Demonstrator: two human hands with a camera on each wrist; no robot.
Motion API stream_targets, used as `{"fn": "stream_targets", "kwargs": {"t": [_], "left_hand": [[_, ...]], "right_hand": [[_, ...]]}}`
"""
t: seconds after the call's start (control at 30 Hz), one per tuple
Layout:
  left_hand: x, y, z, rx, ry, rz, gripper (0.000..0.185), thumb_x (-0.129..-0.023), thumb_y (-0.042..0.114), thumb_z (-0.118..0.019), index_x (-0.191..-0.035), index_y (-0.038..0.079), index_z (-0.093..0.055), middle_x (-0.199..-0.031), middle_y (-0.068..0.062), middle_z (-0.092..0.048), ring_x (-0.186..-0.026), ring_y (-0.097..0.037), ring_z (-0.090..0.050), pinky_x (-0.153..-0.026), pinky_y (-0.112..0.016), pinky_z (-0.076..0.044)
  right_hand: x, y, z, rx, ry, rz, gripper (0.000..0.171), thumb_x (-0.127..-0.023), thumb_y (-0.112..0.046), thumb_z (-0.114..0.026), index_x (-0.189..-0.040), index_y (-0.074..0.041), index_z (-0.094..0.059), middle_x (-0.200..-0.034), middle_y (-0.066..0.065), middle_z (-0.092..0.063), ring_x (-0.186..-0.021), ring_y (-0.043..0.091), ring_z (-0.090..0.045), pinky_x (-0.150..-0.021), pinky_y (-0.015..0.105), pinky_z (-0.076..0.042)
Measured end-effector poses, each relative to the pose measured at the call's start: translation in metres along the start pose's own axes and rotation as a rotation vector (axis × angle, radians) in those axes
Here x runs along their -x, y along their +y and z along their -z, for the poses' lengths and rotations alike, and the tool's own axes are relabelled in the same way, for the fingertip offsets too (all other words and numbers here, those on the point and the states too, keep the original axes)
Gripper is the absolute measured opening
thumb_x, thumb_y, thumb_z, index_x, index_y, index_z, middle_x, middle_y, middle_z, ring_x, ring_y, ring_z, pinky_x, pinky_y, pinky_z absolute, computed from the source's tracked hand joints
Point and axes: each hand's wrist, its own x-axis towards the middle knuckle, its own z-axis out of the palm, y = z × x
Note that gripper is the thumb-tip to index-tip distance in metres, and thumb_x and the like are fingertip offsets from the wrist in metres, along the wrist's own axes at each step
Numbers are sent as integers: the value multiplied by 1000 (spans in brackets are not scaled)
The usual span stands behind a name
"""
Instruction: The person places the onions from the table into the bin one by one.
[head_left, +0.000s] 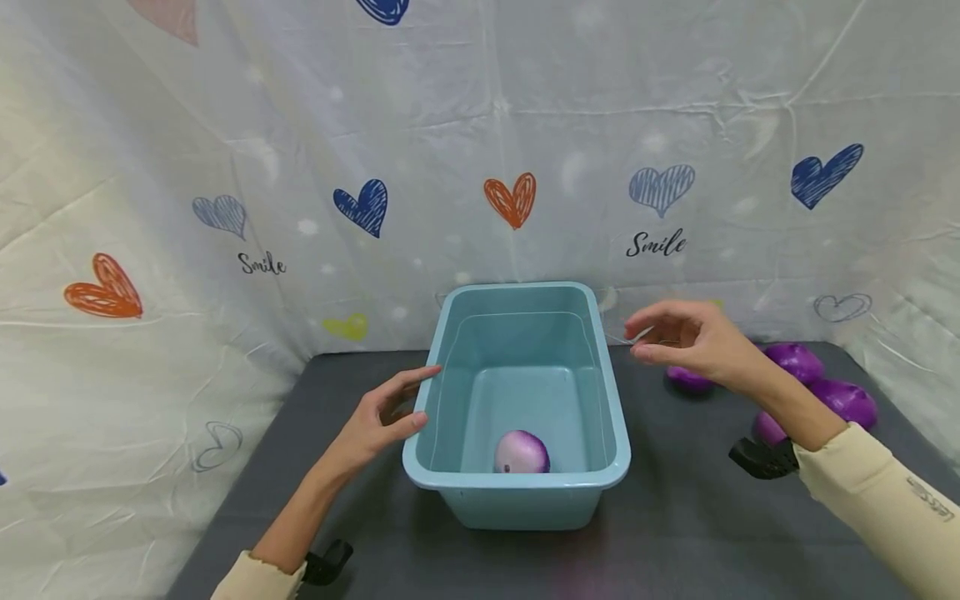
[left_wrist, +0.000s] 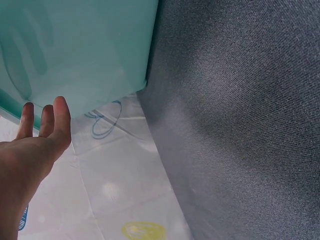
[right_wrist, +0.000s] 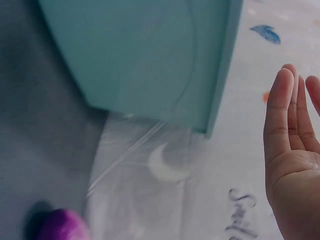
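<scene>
Pale teal-blue plastic forms the one deep, rectangular tub [head_left: 517,481], standing on a table covered in dark grey woven cloth [head_left: 675,517]. Inside it, near its front wall, lies a single round, purple-and-white onion-like bulb [head_left: 522,452], its lower edge hidden by the front rim.

Four glossy, deep-purple, rounded bulbs [head_left: 846,402] lie on the cloth to the right of the tub: three clustered together, and one nearer the tub, partly covered by the right hand [head_left: 693,337]. The lowest of the three is largely hidden behind the right forearm, and in the right wrist view just one purple bulb shows, cut off at the bottom edge.

The right hand hovers beside the tub's right side, its fingers loosely bent and holding nothing. The left hand [head_left: 378,421] reaches to the left rim with thumb and fingers apart, grasping nothing — whether the fingertips actually press the rim is hard to tell.

Two cream sleeves [head_left: 885,508] enter, both cut off by the frame, with two black wrist straps [head_left: 765,458]; the dark mark on the right sleeve is too small to read. Behind hangs one off-white, heart-printed sheet [head_left: 450,100] — "Smile" appears twice, and two hearts are cropped at the top.
</scene>
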Motion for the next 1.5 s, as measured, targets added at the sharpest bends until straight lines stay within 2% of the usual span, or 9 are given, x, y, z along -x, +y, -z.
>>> {"fn": "stream_targets", "kwargs": {"t": [0.17, 0.3, 0.47, 0.73, 1.0, 1.23, 1.33, 1.43, 1.5], "left_hand": [[2, -1, 1, 5, -2, 8, 55, -100, 3, -59, -153, 7, -44, -155, -14, -42, -136, -39, -43, -99, -39, -48], [3, -1, 2, 0, -3, 5, 55, -100, 2, -58, -154, 8, -44, -155, -15, -42, -136, -37, -45, -99, -38, -48], [4, 2, 1, -14, -2, 0, 56, -100, 1, -58, -154, 8, -44, -154, -15, -43, -134, -38, -46, -98, -37, -48], [5, 0, 2, -33, 9, 9, 56, -99, 1, -59, -153, 8, -46, -153, -13, -45, -133, -41, -47, -97, -39, -49], [9, -1, 3, -30, 17, 22, 55, -100, 1, -58, -153, 9, -46, -152, -13, -45, -132, -37, -49, -98, -39, -48], [7, 0, 3, -41, 16, 22, 56, -100, 2, -58, -153, 10, -46, -152, -11, -46, -132, -36, -49, -97, -40, -49], [5, 0, 2, -41, 12, 19, 56, -100, 2, -58, -153, 11, -46, -152, -11, -45, -132, -36, -50, -97, -41, -49], [3, 1, 1, -39, 8, 21, 56, -100, 3, -58, -154, 12, -46, -153, -11, -45, -132, -39, -49, -98, -41, -49], [3, 1, 1, -40, 8, 24, 55, -100, 3, -58, -154, 12, -46, -153, -11, -45, -132, -40, -48, -98, -41, -49]], "right_hand": [[19, 11, 7, 9, 46, -21, 27, -94, 7, -69, -120, 3, -67, -113, 17, -67, -98, 25, -69, -78, 35, -58], [34, 17, 13, 36, 85, -91, 28, -96, 2, -69, -123, 2, -66, -116, 19, -67, -99, 24, -69, -80, 33, -57], [52, 24, 22, 72, 110, -183, 29, -98, -6, -69, -125, 4, -63, -117, 19, -67, -98, 27, -69, -79, 36, -58], [82, 31, 42, 120, 111, -180, 28, -99, -1, -64, -127, 4, -62, -117, 10, -70, -101, 21, -70, -77, 34, -58], [121, 36, 71, 223, 179, -254, 27, -102, -3, -62, -128, 3, -61, -116, 3, -70, -98, 16, -70, -75, 38, -58], [152, 43, 93, 340, 259, -325, 27, -102, -8, -64, -128, -4, -62, -115, -15, -66, -99, 0, -65, -75, 21, -54], [163, 49, 96, 408, 270, -349, 31, -100, -11, -68, -129, -2, -61, -115, -20, -64, -102, -7, -60, -76, 15, -50], [171, 55, 94, 444, 255, -387, 42, -98, -15, -71, -134, 2, -57, -120, -15, -62, -104, -11, -56, -76, 13, -49], [175, 59, 90, 450, 238, -423, 51, -97, -18, -73, -139, 4, -53, -128, -5, -59, -106, -17, -50, -76, 13, -49]]}}
